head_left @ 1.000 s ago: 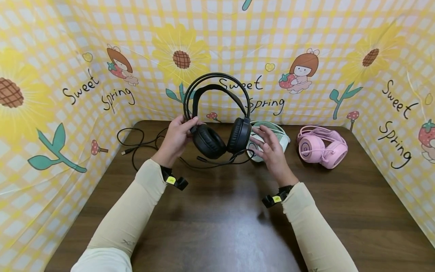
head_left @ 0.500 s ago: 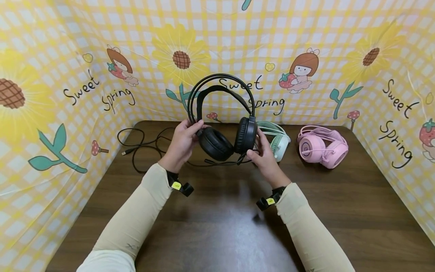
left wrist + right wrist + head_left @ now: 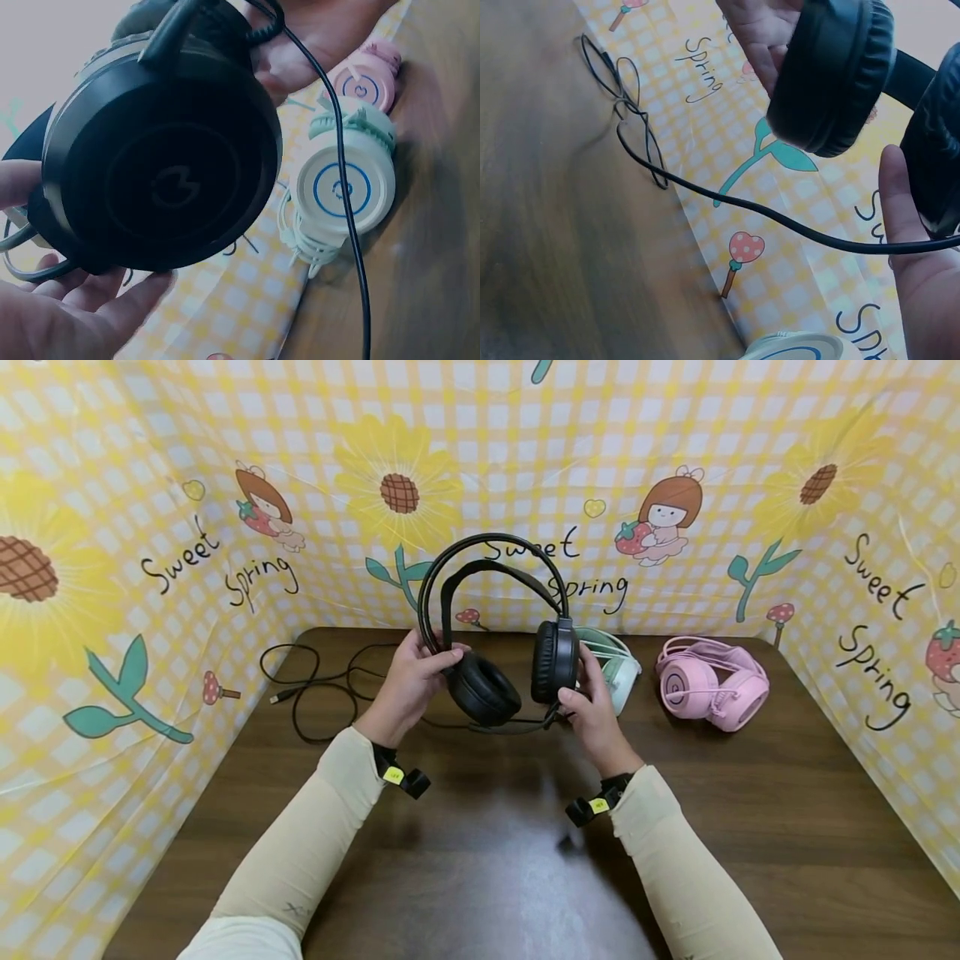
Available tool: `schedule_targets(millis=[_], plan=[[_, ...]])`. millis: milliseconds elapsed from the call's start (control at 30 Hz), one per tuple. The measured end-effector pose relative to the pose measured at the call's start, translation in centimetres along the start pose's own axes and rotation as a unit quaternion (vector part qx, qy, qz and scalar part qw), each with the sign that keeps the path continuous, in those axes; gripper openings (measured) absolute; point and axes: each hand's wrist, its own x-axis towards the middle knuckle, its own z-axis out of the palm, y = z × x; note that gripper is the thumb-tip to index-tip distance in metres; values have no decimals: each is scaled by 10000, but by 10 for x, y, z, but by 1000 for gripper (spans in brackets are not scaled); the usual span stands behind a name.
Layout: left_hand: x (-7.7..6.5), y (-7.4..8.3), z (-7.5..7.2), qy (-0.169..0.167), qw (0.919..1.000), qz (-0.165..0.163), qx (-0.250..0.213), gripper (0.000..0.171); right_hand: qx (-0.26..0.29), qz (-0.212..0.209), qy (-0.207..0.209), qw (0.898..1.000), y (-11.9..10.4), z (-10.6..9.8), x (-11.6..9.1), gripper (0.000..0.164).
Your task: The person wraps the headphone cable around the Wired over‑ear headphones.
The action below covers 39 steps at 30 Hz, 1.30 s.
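Note:
Both hands hold a black headset (image 3: 483, 689) upright above the table, headband at the top. The left hand (image 3: 408, 685) grips it where the headband meets the left ear cup, thumb in front. At the other side the right hand (image 3: 596, 714) holds the right ear cup (image 3: 555, 662) between thumb and fingers. In the left wrist view the outer face of one ear cup (image 3: 176, 184) shows a pale logo. A black cable (image 3: 772, 214) runs from the headset down to the table in the right wrist view. A thin microphone boom hangs below the cups.
Behind the right hand stands a mint-green and white headset (image 3: 621, 672), partly hidden. A pink headset (image 3: 712, 685) lies further right. The loose black cable with its USB plug (image 3: 283, 695) coils on the wooden table (image 3: 480, 860) at the back left. Patterned cloth (image 3: 480, 452) walls the table in.
The right hand has moved in from beside the headset and now holds its right ear cup. The headset and left hand have shifted right and slightly down, and the cups have spread apart.

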Motion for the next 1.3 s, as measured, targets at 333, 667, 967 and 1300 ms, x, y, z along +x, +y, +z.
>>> schedule_targets(millis=[333, 667, 967, 1300], plan=[[4, 20, -12, 253, 9916, 545, 1147, 47, 382, -113, -181, 9990, -2, -2, 0, 70], [5, 42, -16, 121, 9715, 232, 2356, 71, 248, -97, -325, 9991, -5, -1, -1, 70], [9, 50, -16, -452, 9315, 431, 3584, 63, -348, -55, -701, 9969, -7, -3, -2, 73], [-9, 75, 5, -1223, 8844, 129, 4502, 55, -562, -47, -1170, 9915, -5, -11, -2, 70]])
